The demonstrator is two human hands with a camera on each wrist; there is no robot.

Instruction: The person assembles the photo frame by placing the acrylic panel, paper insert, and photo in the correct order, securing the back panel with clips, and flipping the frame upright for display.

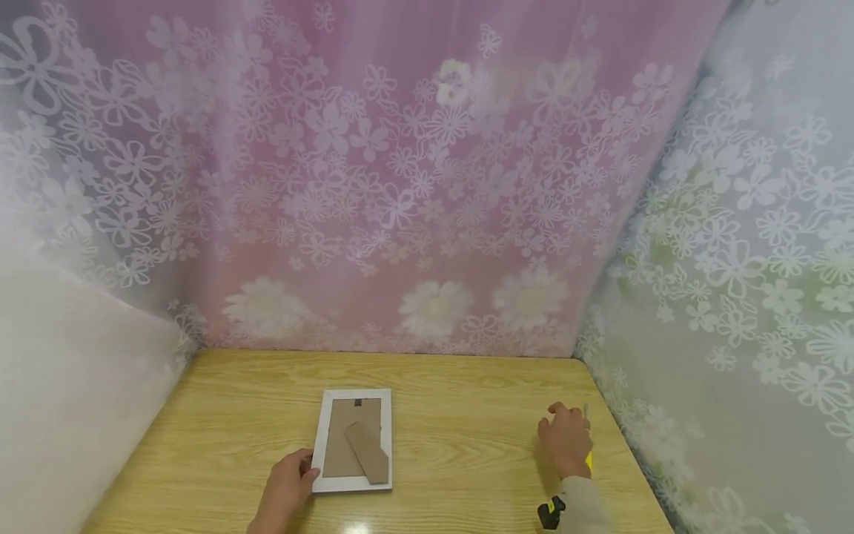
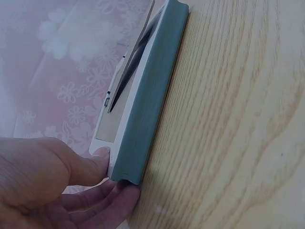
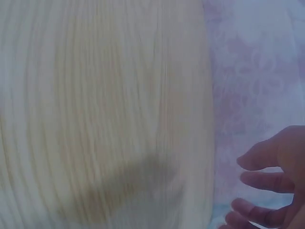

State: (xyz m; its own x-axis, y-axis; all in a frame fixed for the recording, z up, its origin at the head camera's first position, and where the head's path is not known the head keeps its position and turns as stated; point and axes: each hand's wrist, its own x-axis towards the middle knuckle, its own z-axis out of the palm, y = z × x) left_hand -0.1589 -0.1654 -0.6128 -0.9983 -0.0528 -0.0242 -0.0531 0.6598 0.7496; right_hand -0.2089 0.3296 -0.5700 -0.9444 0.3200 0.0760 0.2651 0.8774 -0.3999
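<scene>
A picture frame point(image 1: 318, 445) lies back side up on the wooden table, with a white rim, a brown backing board and a brown stand leg point(image 1: 367, 454) set aslant. In the left wrist view the side of the frame point(image 2: 148, 100) shows teal. My left hand point(image 1: 288, 480) pinches its near left corner, thumb on the white rim and fingers at the underside. Over the right part of the table is my right hand point(image 1: 565, 441), fingers loosely bent with nothing between them. Beside it, partly hidden by the hand, lies a slim thing with a yellow part point(image 1: 589, 461) and a thin grey end.
The wooden table point(image 1: 467, 415) ends at a pink flowered curtain point(image 1: 400, 222) behind. A pale flowered curtain point(image 1: 734, 334) hangs along the right edge, and a whitish one point(image 1: 80, 356) along the left. A black strap with a small device point(image 1: 551, 512) sits at the right wrist.
</scene>
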